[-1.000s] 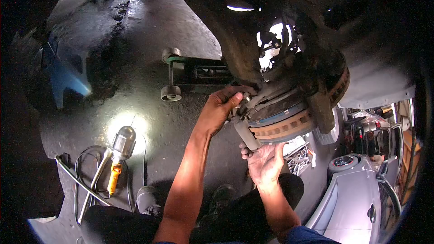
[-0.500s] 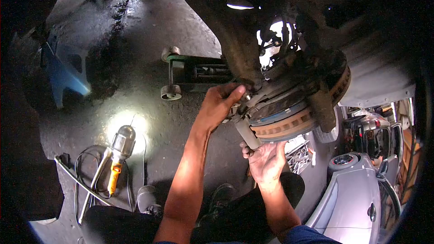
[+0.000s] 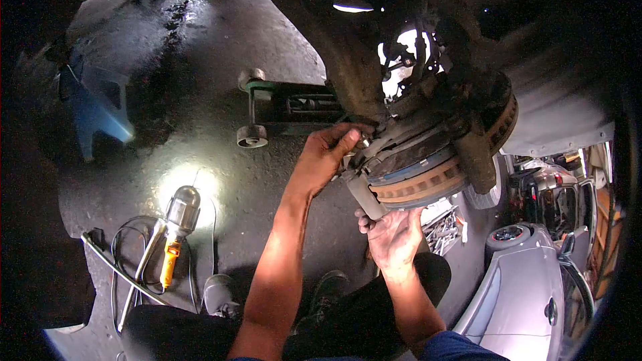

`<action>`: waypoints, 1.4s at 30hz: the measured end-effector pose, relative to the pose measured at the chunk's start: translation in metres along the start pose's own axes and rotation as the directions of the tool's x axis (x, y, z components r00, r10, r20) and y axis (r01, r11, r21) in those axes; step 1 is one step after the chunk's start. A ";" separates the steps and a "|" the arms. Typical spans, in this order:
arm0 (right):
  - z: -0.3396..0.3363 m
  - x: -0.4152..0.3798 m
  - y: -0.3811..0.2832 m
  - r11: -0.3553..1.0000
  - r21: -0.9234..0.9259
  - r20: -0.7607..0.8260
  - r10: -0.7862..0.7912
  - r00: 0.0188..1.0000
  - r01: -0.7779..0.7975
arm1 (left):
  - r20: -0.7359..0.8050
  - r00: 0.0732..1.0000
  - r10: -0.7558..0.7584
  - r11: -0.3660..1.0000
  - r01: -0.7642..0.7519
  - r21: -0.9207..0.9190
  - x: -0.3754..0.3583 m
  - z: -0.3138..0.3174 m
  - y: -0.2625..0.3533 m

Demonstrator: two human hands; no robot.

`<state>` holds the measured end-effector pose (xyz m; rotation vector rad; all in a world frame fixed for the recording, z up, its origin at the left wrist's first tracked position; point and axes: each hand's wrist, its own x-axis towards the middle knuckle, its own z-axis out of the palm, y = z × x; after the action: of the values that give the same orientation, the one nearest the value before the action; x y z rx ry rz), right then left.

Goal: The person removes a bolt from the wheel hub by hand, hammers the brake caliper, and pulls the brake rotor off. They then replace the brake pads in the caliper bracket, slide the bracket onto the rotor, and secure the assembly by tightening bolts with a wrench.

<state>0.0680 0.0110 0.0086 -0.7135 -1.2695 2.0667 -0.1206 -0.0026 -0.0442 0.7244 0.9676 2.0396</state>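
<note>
My left hand is closed at the inner side of the wheel hub, thumb and fingers pinched on a small shiny metal piece, perhaps a bolt; the fingertips are partly hidden. Below the brake disc, with its rusty vented edge, my right hand is palm up. Its fingers curl around the lower end of a grey brake caliper bracket, while the thumb points up near the disc. The bracket sits tilted across the disc's left edge. A dark suspension arm rises above my left hand.
A green trolley jack with metal wheels stands under the car. On the floor lie a lit work lamp with a yellow handle, its cable and a long metal bar. A blue stand is far left; a silver car is at right.
Both hands keep almost the same place and grip. The view has shifted very slightly.
</note>
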 end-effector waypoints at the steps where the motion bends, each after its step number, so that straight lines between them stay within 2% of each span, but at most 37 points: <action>1: 0.000 0.000 0.000 1.000 -0.007 0.000 -0.002 1.000 0.002 | -0.020 0.999 -0.043 0.994 0.045 0.104 0.001 0.000 0.005; 3: -0.001 0.000 0.000 1.000 -0.015 0.013 -0.004 1.000 0.004 | -0.068 0.990 -0.125 0.941 0.140 0.307 0.004 0.000 0.015; 6: -0.003 0.000 0.000 1.000 -0.021 0.023 0.003 1.000 -0.003 | -0.051 0.988 -0.149 0.930 0.157 0.333 0.003 0.003 0.029; 9: -0.001 0.001 -0.002 1.000 -0.017 0.026 0.007 1.000 -0.006 | 0.005 0.997 0.071 0.992 -0.071 0.107 0.003 -0.001 0.003; 12: -0.002 0.001 -0.001 1.000 -0.014 0.027 -0.002 1.000 0.002 | 0.000 0.995 0.098 0.995 -0.098 -0.020 0.002 0.000 -0.008; 15: -0.003 0.001 0.000 1.000 -0.012 0.025 -0.013 1.000 0.013 | -0.035 0.998 -0.042 0.991 0.046 0.129 0.002 -0.001 0.000; 18: -0.004 0.000 0.001 1.000 -0.007 0.004 -0.013 1.000 0.013 | -0.024 0.995 -0.098 0.953 0.101 0.286 0.000 0.006 0.030; 24: -0.002 0.001 -0.003 1.000 -0.013 0.039 0.017 0.999 -0.016 | 0.047 0.985 0.169 0.983 -0.172 0.064 0.004 0.005 -0.004; 27: -0.002 0.000 -0.003 0.999 -0.027 0.040 0.018 0.999 -0.017 | -0.001 0.994 0.106 0.990 -0.105 0.098 0.003 0.006 0.001; 30: 0.000 0.000 -0.004 0.999 -0.029 0.035 0.016 0.999 -0.015 | -0.056 0.998 -0.032 0.978 0.043 0.203 -0.001 0.008 0.022; 33: -0.001 0.001 -0.004 0.999 -0.044 0.039 0.008 0.999 -0.006 | -0.038 0.995 -0.096 0.961 0.103 0.256 -0.001 0.008 0.030; 36: -0.002 -0.001 -0.004 0.999 -0.042 0.038 0.016 0.999 -0.014 | 0.057 0.998 0.033 0.998 -0.035 0.048 0.005 0.000 -0.001; 40: -0.001 0.000 -0.005 0.998 -0.060 0.047 0.008 0.999 -0.006 | 0.039 0.999 0.022 0.999 -0.021 -0.033 0.003 0.000 -0.006; 42: 0.002 0.000 -0.006 0.999 -0.037 0.036 0.011 0.999 -0.010 | -0.019 0.999 -0.043 0.982 0.046 0.186 0.006 0.000 -0.001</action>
<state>0.0682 0.0118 0.0153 -0.7040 -1.3293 2.0781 -0.1234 0.0027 -0.0441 0.7789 1.1844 1.9359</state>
